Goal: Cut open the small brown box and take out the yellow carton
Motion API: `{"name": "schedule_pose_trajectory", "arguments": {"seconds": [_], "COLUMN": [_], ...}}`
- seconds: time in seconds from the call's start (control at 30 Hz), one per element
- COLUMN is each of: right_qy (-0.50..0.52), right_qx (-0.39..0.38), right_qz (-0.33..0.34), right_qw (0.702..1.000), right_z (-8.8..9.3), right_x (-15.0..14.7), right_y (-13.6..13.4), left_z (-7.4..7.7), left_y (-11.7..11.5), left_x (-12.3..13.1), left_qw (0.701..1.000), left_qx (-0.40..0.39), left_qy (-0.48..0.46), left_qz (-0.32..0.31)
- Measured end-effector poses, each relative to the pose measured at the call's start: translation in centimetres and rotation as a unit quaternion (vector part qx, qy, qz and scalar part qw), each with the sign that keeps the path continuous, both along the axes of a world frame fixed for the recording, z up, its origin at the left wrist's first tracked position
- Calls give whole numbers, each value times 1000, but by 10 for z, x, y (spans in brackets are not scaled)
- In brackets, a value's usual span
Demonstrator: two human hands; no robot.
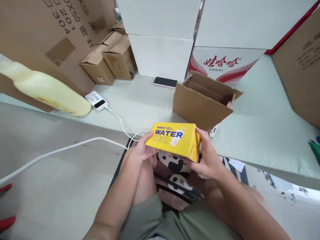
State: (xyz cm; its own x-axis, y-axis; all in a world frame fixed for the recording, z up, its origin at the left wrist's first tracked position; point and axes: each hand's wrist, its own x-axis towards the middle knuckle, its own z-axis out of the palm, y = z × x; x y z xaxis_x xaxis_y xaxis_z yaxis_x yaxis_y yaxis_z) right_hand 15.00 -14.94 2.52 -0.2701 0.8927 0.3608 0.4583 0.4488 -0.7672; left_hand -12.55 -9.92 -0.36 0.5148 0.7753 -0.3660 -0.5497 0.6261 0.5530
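A yellow box [172,139] printed with "WATER" and a cup drawing is held level above my lap, near the table's front edge. My left hand [145,148] grips its left end, thumb on top. Around the right end wrap the fingers of my right hand [206,153]. Just behind the yellow box, an open brown cardboard box [200,105] stands on the pale table [135,106], its flaps up. What that cardboard box holds cannot be made out.
A phone [165,82] lies by stacked white boxes [161,55]. On the left are a yellow bottle [50,88], a white device [96,100] with a cable [120,121], and small cartons [120,56]. A large carton [300,66] stands at the right.
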Motion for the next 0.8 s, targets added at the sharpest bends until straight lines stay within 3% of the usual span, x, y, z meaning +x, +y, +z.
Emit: {"name": "schedule_pose_trajectory", "arguments": {"seconds": [0.1, 0.23, 0.37, 0.43, 0.5, 0.6, 0.67, 0.8], "right_qy": [116, 249, 293, 289, 262, 227, 258, 365], "right_qx": [-82, -178, -216, -196, -184, -241, -269, -200], "right_qz": [-59, -119, -55, -22, 2, 37, 28, -52], "right_qw": [988, 944, 930, 937, 947, 943, 928, 908], "right_z": [-6, -16, -24, -24, -20, -13, -9, 6], "right_x": [-5, -30, -45, -43, -39, -37, -39, -36], "right_y": [-5, -15, -20, -20, -20, -21, -22, -22], "left_z": [9, 9, -1, -3, 0, 12, 24, 66], "left_y": [-7, -22, -27, -26, -26, -28, -30, -27], "left_x": [10, 45, 63, 58, 51, 46, 49, 62], "left_qw": [997, 984, 984, 978, 977, 980, 978, 949], "left_qx": [63, 162, 117, 99, 106, 140, 169, 294], "left_qy": [-26, -16, -5, 2, 13, 40, 56, 100], "left_qz": [43, 69, 138, 181, 186, 139, 110, 64]}}
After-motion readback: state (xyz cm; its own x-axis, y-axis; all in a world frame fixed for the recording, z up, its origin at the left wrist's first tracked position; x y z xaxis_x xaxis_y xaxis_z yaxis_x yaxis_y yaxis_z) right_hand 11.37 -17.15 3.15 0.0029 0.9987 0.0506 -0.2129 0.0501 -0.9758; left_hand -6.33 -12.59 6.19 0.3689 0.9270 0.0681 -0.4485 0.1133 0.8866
